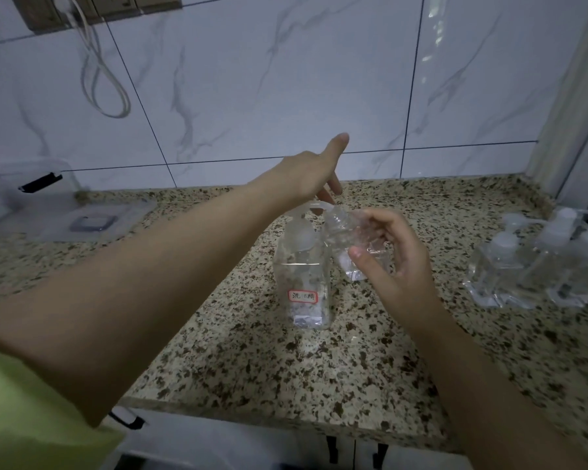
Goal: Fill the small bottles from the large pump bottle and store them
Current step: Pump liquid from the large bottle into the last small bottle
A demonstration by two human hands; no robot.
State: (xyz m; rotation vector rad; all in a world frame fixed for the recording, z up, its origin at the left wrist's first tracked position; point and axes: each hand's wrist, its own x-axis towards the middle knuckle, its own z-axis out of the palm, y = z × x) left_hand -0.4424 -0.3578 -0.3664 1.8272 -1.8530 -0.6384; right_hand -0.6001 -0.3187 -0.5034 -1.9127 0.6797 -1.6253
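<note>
While filling is under way, noted in descending size. Speckled stone desk (370, 374) spanning the lower frame, backed by marble-pattern wall tiles (252, 79) at 12 o'clock. Clear lidded storage box (24, 195) at 9 o'clock against the wall, its flat lid (95, 220) lying just beside it on the desk; contents not discernible.

Large pump bottle (304, 279) upright at centre, long axis vertical, red-bordered label (302, 296) facing the camera, spout directed toward 3 o'clock. Liquid level judged to sit near the shoulder, though glare makes this uncertain.

Cluster of small bottles (537, 262) at 3 o'clock near the desk's right end, standing upright with pump tops fitted; fill state not readable through the clear plastic. Judged either already filled or awaiting their turn; none seen inside the box, so storing appears not yet begun.

Left hand (311, 178) above the pump head (314, 207), fingers extended downward and pressing on it, thumb raised toward 1 o'clock; not wrapped around anything.

Right hand (392, 252) grasping a small bottle (350, 244), uncapped, held off the desk just right of the pump bottle. Long axis tilted, threaded neck pointing toward 10 o'clock and meeting the spout, base toward 4 o'clock. Little or no liquid visible inside. Judged early in this bottle's fill; capping and storing remain.
</note>
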